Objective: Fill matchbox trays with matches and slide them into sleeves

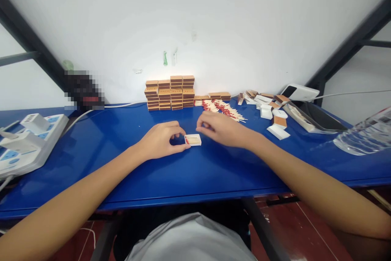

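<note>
A small white matchbox tray with red-tipped matches inside lies on the blue table. My left hand grips the tray's left end between thumb and fingers. Just above and to the right of the tray is my right hand, its fingers curled and pressed together; whether anything is in them I cannot make out. Behind it spreads a pile of loose matches, partly covered by that hand.
Stacked matchboxes stand against the wall. Loose trays and sleeves lie scattered at the right, near a white device, a black pouch and a plastic bottle. A power strip occupies the left.
</note>
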`<state>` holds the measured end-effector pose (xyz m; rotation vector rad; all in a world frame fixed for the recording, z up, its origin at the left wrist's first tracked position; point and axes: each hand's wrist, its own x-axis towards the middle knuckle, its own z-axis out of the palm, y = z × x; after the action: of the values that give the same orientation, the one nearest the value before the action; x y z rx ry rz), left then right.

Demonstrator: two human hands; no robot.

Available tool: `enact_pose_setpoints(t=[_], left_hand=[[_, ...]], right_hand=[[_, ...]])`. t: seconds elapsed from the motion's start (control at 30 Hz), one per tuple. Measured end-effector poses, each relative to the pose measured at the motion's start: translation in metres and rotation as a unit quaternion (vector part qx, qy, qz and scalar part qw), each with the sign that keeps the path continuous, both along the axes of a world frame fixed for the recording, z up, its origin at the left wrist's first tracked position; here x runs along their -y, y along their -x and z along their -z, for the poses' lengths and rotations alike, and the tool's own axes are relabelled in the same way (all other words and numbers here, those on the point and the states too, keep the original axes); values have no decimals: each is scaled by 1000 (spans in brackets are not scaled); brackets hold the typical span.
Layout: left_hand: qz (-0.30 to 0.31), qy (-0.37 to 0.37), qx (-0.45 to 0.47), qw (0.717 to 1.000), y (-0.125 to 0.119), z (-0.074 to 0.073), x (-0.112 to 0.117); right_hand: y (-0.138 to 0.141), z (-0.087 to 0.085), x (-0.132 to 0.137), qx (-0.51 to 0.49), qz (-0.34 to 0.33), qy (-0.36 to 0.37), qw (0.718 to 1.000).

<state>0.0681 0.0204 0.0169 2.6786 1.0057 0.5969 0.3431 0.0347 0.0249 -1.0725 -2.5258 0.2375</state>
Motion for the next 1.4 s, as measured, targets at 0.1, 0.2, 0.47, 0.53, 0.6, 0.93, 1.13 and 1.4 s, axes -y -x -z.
enact_pose_setpoints(t=[0.1, 0.2, 0.47, 0.53, 0.6, 0.93, 1.13, 1.4], left_hand=[[-3, 7, 2, 1000, 0, -1, 1], [-3, 6, 0, 1000, 0, -1, 0], [-11, 9, 4, 1000, 1, -2, -1], [-13, 7, 3, 1000, 2, -2, -1], [-14, 7, 1, 1000, 2, -2, -1], [-16, 16, 1, 1000, 2, -2, -1], [-12, 11, -1, 1000, 2, -2, -1], [-14, 11, -4, 1000, 3, -2, -1]], right_hand=[[-35, -2, -29, -6, 58, -43, 997], [-63, 5, -56, 13, 93, -39, 995], [-68, 23, -73, 39, 82, -25, 996], [-67, 24, -74, 35, 76, -30, 996], [-68, 25, -75, 33, 71, -37, 996], [-66, 33, -80, 26, 63, -28, 997], [-65, 32, -80, 24, 69, -28, 997], [-64, 31, -79, 28, 58, -22, 998]])
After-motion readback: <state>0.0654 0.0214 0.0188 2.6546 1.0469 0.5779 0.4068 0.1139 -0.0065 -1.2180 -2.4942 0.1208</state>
